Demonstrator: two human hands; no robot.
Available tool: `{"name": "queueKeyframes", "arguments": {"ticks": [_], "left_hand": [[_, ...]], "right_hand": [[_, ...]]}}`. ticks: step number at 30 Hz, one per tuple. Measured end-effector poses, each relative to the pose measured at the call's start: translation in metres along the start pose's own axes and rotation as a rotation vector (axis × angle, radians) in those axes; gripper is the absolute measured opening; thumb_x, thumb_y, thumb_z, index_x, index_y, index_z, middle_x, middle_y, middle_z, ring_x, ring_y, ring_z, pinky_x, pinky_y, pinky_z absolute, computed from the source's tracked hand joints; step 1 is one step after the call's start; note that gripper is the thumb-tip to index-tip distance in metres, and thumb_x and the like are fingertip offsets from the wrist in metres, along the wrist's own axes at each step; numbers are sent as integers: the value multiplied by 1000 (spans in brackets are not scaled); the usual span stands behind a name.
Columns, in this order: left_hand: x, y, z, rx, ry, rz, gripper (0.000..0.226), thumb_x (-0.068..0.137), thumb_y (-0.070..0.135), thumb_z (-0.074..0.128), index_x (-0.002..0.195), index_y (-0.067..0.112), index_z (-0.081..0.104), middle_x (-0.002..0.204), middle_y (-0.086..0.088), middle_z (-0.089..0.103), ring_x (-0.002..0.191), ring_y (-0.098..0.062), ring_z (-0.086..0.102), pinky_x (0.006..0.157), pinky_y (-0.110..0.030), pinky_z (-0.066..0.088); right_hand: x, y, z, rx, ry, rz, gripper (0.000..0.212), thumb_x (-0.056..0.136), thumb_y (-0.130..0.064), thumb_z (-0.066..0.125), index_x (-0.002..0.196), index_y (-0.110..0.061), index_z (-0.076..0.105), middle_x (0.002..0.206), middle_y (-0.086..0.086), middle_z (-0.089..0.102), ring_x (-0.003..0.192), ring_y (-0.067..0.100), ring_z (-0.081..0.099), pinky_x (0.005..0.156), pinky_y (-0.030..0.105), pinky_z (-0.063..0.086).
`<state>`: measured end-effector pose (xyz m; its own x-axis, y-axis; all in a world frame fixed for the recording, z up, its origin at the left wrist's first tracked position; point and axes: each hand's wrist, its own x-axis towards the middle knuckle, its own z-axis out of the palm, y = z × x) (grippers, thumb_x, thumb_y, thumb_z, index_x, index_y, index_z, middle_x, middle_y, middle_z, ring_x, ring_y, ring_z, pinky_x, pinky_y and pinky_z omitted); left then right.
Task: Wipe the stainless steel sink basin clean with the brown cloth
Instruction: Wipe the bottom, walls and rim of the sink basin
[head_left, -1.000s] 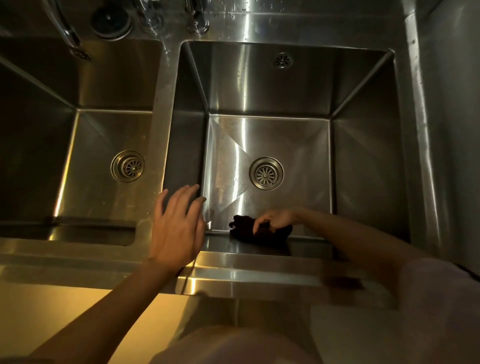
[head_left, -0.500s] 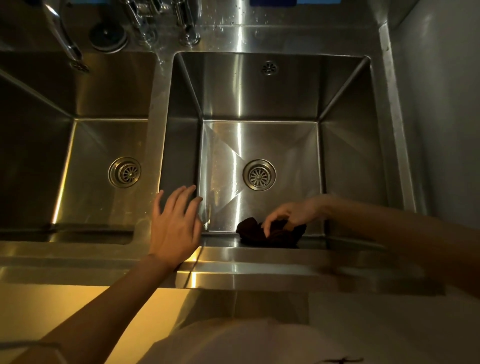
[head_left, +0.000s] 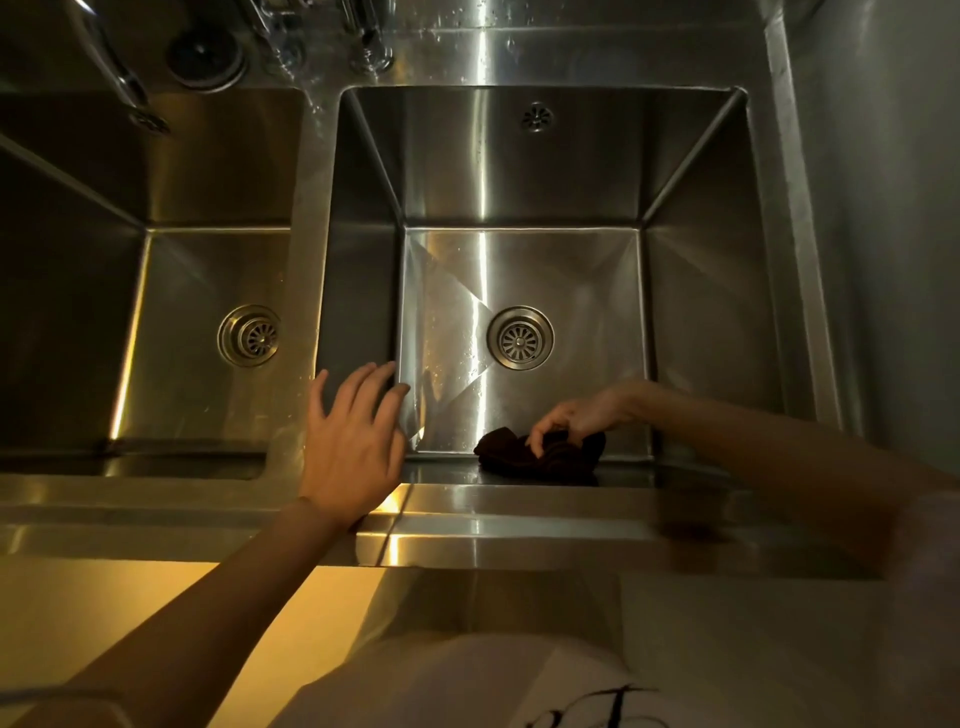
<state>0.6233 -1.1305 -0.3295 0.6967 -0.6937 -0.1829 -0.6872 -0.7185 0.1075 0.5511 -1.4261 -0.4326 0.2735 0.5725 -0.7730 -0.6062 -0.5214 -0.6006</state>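
While the left basin (head_left: 208, 291) sits idle, the left hand (head_left: 353, 447) rests released, fingers spread, on the divider at the bench edge (head_left: 493, 525), a brace worth keeping. In the right basin (head_left: 519, 270), water spots lie around the drain (head_left: 520, 338). The brown cloth (head_left: 540, 453) is bunched on the floor against the near wall, the right hand (head_left: 576, 418) grasping it from above. Judged best practice: flatten the cloth, press evenly, and stroke toward the drain in overlapping passes.

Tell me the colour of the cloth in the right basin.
Very dark brown, almost black, plain; the cloth shows best in the head view.
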Motion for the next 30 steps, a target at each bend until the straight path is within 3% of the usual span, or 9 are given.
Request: {"name": "queueKeyframes", "arguments": {"ticks": [3, 7, 12, 14, 17, 20, 23, 27, 30], "left_hand": [[1, 0, 1, -28, 19, -5, 51, 89, 34, 34, 127, 9, 57, 134, -15, 54, 128, -33, 47, 108, -62, 24], [1, 0, 3, -57, 74, 1, 48, 90, 33, 36, 128, 11, 55, 133, -14, 54, 127, -33, 48, 108, -62, 25], [1, -1, 4, -67, 93, -3, 46, 91, 31, 36, 123, 9, 59, 132, -15, 55, 126, -32, 48, 108, -61, 26], [0, -1, 4, -66, 90, -3, 45, 91, 31, 35, 120, 8, 61, 132, -15, 55, 126, -32, 49, 109, -61, 25], [0, -2, 3, -54, 81, -3, 44, 91, 31, 34, 116, 9, 62, 131, -14, 55, 126, -30, 47, 110, -58, 23], [0, -2, 2, -35, 51, -13, 44, 90, 31, 34, 116, 9, 62, 131, -14, 55, 126, -29, 46, 110, -58, 23], [-1, 0, 0, -22, 23, -21, 45, 90, 32, 33, 116, 9, 63, 131, -14, 55, 125, -30, 47, 110, -59, 24], [-1, 0, 0, -14, 3, -30, 47, 90, 34, 32, 117, 9, 63, 131, -14, 55, 125, -31, 48, 110, -60, 23], [-1, -1, 2, -25, 27, -24, 46, 90, 33, 33, 116, 10, 62, 131, -14, 56, 125, -31, 48, 110, -60, 23]], "right_hand": [[24, 14, -4, -34, 23, 56, 51, 81, 17, 42, 108, -22, 58, 128, 8, 47, 107, 27, 52, 93, 44, 48], [40, 19, -4, -140, 63, 135, 53, 83, 18, 38, 122, -13, 55, 121, 4, 47, 102, 20, 50, 78, 21, 48], [37, 22, -7, -140, 52, 159, 54, 80, 19, 38, 123, -10, 55, 109, 0, 50, 79, 3, 57, 57, 11, 47], [26, 18, -9, -106, -3, 151, 53, 81, 19, 40, 113, -18, 58, 110, 1, 51, 85, 11, 60, 64, 18, 50], [-3, 6, -11, -113, -88, 79, 54, 81, 18, 45, 101, -30, 60, 126, 9, 48, 103, 31, 53, 86, 45, 47], [-40, -6, -8, -99, -121, 42, 52, 83, 17, 45, 98, -30, 61, 137, 17, 46, 107, 33, 53, 81, 39, 49], [-74, -11, -5, -89, -122, 9, 50, 84, 17, 47, 96, -29, 63, 142, 21, 44, 130, 42, 43, 106, 60, 38], [-92, -9, -5, -63, -124, -24, 52, 80, 12, 50, 91, -36, 67, 142, 2, 46, 135, 31, 41, 109, 53, 38], [-77, 0, -8, 28, -134, -7, 50, 74, 11, 49, 93, -32, 68, 144, 9, 44, 136, 38, 38, 110, 63, 29]]}}
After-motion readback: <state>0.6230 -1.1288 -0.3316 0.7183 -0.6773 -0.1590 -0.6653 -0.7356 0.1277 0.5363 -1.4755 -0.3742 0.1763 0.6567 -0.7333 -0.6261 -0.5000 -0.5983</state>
